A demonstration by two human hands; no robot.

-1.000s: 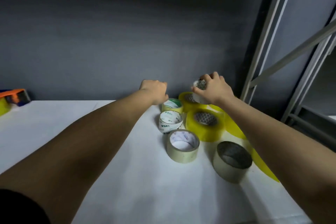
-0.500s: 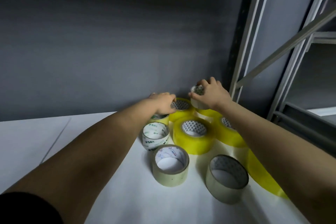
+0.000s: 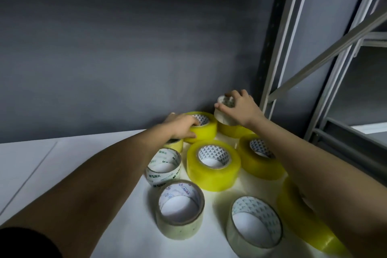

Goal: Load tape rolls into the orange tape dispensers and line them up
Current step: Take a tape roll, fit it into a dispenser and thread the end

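Gripping the rear yellow roll (image 3: 204, 126), the left hand (image 3: 181, 124) selects stock; the right hand (image 3: 240, 108) pinches a small pale roll (image 3: 223, 114) just beyond it, apparently for loading

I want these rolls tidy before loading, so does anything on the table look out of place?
Mostly fine: the rolls lie flat in a loose cluster. One small pale roll sits up on a yellow roll by the wall, held by the right hand. No dispenser is in view.
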